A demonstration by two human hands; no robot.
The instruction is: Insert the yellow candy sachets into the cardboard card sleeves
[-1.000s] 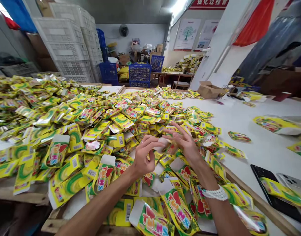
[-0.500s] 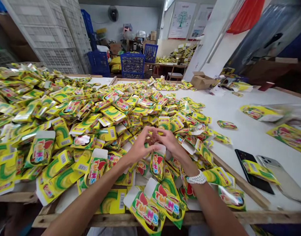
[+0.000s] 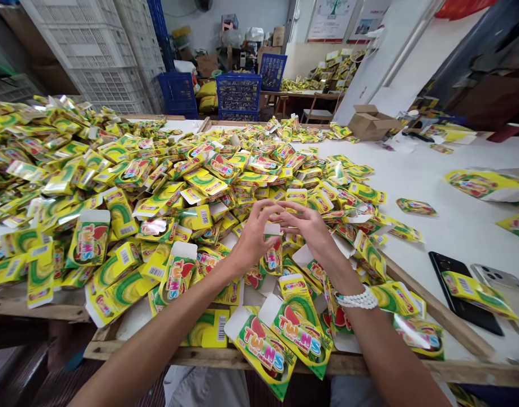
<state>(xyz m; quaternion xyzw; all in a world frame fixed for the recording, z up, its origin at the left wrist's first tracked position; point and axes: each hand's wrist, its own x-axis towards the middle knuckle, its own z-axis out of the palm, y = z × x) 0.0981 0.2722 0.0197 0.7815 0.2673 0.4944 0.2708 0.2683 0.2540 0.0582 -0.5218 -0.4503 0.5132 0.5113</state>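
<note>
My left hand is arched over the pile, its thumb apart from the curved fingers and nothing visible in its grip. My right hand, with a white bead bracelet at the wrist, reaches across so that its outstretched fingers meet or overlap those of the left. Just below them stands a small yellow-and-green candy box with its white flap up, partly covered by the left thumb. Closer to me, two flat TWINS boxes overlap at the table's front edge. Many similar boxes lie heaped around both hands.
A wooden strip bounds the pile on the right. Beyond it lie a black phone, a light-coloured phone and a few packets. A cardboard box stands farther back. Blue crates and stacked grey crates are behind the table.
The camera has tilted down and turned slightly left, so the scene sits higher and farther right. My hands stay together over the pile, with the right fingers now straighter.
</note>
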